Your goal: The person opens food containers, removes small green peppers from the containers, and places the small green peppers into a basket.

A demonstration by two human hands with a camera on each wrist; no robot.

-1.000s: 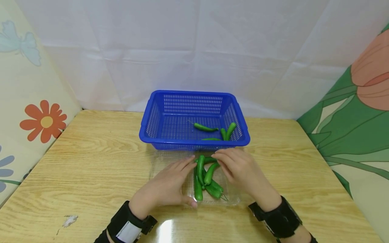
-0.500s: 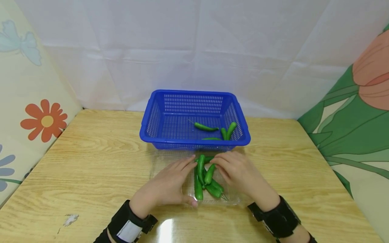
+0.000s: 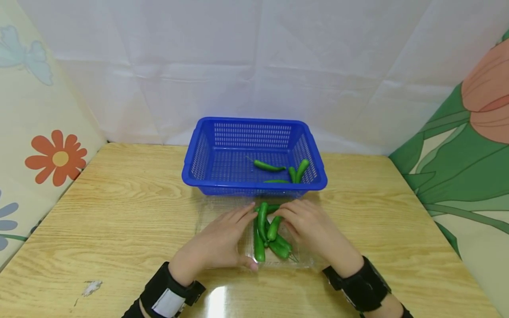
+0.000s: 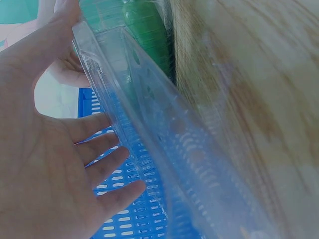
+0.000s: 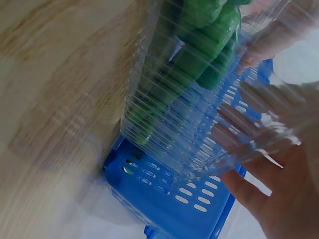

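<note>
Several green chili peppers [image 3: 262, 221] lie heaped in the right half of a clear plastic box [image 3: 306, 260]. My left hand [image 3: 220, 238] rests along the middle of the box, thumb toward the near edge and fingers stretched toward the far side. In the left wrist view its fingertips [image 4: 122, 154] are right at a clear plastic wall. My right hand [image 3: 310, 223] reaches over the box's right side, and its fingertips cover the upper end of one chili pepper [image 3: 273, 229]. Seen through the plastic in the right wrist view, the right hand's fingers [image 5: 244, 186] are spread and slightly bent.
A blue perforated basket [image 3: 238, 183] stands just behind the box, with a few green chili peppers [image 3: 269, 166] inside, mostly on its right. The wooden table [image 3: 131, 212] carries both. A white sheet [image 3: 159, 79] hangs behind, with patterned panels at either side.
My right hand has shifted slightly left, its fingertips moving from the back pepper onto the upper end of the curved one. The left hand and basket stay in place.
</note>
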